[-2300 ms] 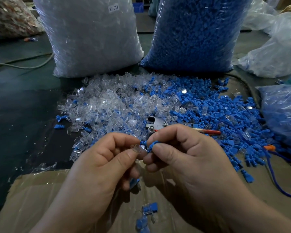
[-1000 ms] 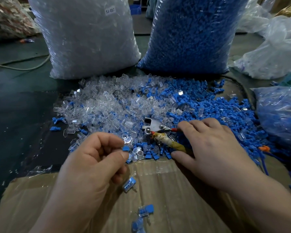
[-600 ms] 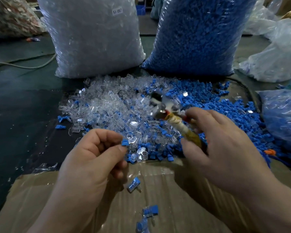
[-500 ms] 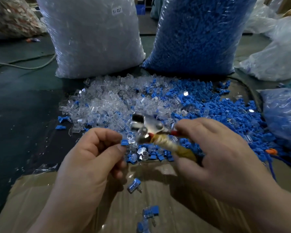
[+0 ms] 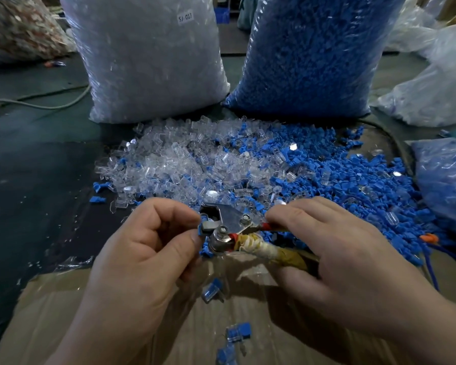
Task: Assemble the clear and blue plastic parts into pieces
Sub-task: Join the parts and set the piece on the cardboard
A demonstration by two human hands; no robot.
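My left hand pinches a small blue-and-clear piece between thumb and forefinger, held right at the metal jaws of a pair of pliers. My right hand grips the pliers by their tape-wrapped handles. Most of the piece is hidden by my fingers and the jaws. Behind my hands lies a heap of loose clear parts on the left, merging into a heap of loose blue parts on the right.
Several assembled blue-and-clear pieces lie on the cardboard sheet below my hands. A big bag of clear parts and a big bag of blue parts stand behind the heaps. Another bag with blue parts sits at right.
My right hand took the pliers off the heap, lifted them and swung their jaws left and down to the piece that my left hand keeps pinching.
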